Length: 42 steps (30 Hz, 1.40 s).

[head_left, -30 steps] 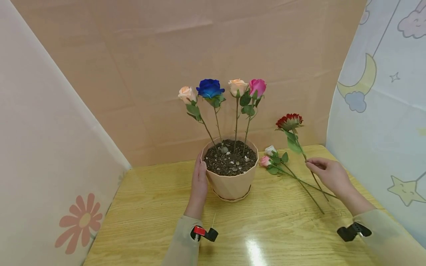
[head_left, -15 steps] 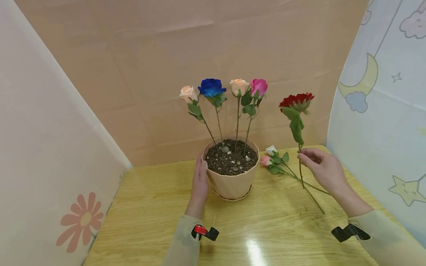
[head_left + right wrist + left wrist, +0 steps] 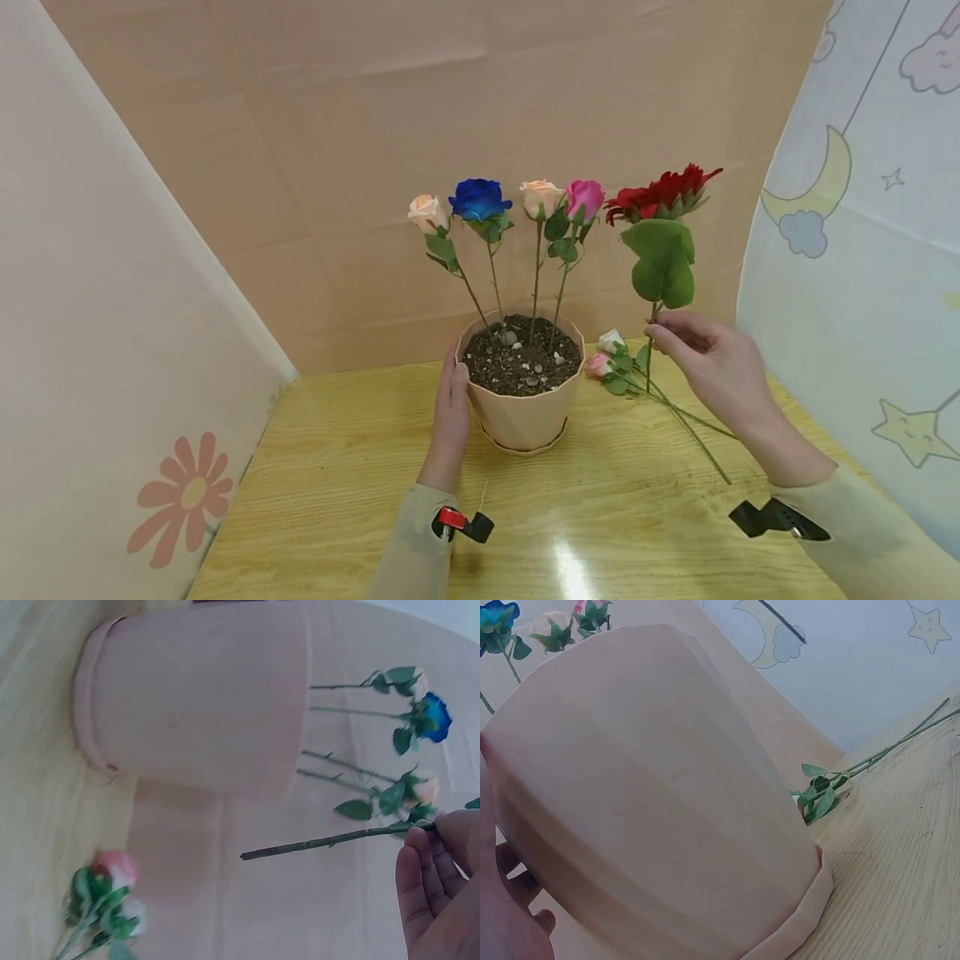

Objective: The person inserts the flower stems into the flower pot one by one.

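Red flower (image 3: pixel 665 197) | right fingers (image 3: pixel 681 321) pinching its stem (image 3: pixel 649 358) | left fingers (image 3: pixel 447 385) relaxed against pot (image 3: pixel 521 418)

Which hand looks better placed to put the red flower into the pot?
Probably the right hand: it pinches the red flower by its stem, leaving the lower end free. The left hand is occupied against the side of the pot.
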Motion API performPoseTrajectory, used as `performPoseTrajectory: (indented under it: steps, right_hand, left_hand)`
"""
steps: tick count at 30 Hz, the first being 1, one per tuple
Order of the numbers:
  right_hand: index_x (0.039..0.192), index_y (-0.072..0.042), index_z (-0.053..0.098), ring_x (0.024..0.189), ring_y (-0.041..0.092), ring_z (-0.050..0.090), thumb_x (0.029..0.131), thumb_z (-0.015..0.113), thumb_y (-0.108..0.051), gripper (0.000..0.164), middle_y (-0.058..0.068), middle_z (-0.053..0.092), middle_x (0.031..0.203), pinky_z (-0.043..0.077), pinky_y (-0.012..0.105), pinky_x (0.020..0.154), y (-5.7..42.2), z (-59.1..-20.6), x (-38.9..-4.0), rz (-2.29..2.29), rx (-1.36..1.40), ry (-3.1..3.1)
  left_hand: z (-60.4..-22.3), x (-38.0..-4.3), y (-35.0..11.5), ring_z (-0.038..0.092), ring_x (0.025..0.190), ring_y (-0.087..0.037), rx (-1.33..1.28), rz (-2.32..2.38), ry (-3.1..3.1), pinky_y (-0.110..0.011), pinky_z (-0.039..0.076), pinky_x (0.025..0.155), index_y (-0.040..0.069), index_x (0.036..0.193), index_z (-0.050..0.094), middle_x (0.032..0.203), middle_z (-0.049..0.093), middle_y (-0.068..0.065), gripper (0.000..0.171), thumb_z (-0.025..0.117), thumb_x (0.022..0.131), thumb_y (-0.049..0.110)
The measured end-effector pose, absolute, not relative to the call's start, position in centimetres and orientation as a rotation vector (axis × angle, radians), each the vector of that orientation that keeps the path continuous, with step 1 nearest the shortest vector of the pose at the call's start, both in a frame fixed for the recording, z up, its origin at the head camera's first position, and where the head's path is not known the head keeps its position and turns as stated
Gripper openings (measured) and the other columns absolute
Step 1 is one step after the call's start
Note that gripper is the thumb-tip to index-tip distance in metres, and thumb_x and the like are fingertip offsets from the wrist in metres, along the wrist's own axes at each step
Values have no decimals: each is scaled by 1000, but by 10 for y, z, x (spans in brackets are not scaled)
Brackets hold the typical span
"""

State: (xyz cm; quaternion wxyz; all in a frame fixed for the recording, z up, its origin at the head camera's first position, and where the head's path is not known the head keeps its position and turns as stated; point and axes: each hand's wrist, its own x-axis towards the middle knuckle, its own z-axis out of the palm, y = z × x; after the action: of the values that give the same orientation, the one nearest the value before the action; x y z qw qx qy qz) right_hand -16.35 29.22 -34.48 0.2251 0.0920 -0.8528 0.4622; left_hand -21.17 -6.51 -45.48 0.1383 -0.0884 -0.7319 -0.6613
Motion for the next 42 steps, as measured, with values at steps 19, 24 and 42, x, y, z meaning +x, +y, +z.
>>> performPoseTrajectory:
  steps: [19,24,42]
  right_hand:
    - [121,-5,83,90,13,76,106,79,-20,22,10,82,105,59,19,79,197,-305,-194,1603,523,-2114]
    - [122,-7,83,90,18,76,106,79,-25,24,10,82,103,59,21,77,176,-309,-206,1583,527,-2154]
    - [123,-6,82,94,32,76,108,76,-22,23,11,81,103,60,38,81,122,-338,-239,1596,605,-2203]
  left_hand:
    - [-459,-214,-67,17,168,-32,-242,-1939,-2116,-62,17,132,26,178,26,182,21,-4,61,34,121,49]
    - [-459,-215,-67,18,167,-34,-222,-1928,-2119,-63,17,132,25,177,27,182,22,-5,62,35,121,49]
    - [-456,-213,-65,24,166,-34,-223,-1867,-2128,-60,22,132,20,177,30,181,27,-8,58,34,123,42]
